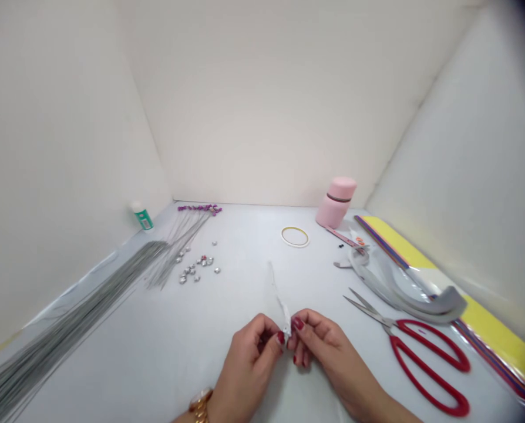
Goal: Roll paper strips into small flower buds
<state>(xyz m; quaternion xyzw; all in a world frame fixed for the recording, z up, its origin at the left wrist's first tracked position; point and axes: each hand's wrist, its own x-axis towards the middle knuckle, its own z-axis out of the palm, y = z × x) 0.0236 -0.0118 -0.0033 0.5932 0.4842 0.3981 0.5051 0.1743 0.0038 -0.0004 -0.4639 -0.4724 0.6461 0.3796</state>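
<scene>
Between the fingertips of both hands is a thin whitish-silver strip (283,305), its long tail pointing away from me over the table. My left hand (256,352) pinches the near end between thumb and forefinger. From the other side, the closed thumb and forefinger of my right hand (317,346) meet the same end, which looks folded or bunched; its exact shape is too small to make out. Beyond my left hand lie several small silver stars (192,270), one with a red spot. Red-handled scissors (390,323) rest open to the right of my right hand.
Grey wires (90,305) run along the left side, near purple-tipped stems (201,209) and a green-and-white glue stick (143,217). A tape ring (295,237) lies ahead. Rightward are a pink flask (336,202), curled silver strips (403,294) and yellow-topped sheets (487,323). White walls enclose the table.
</scene>
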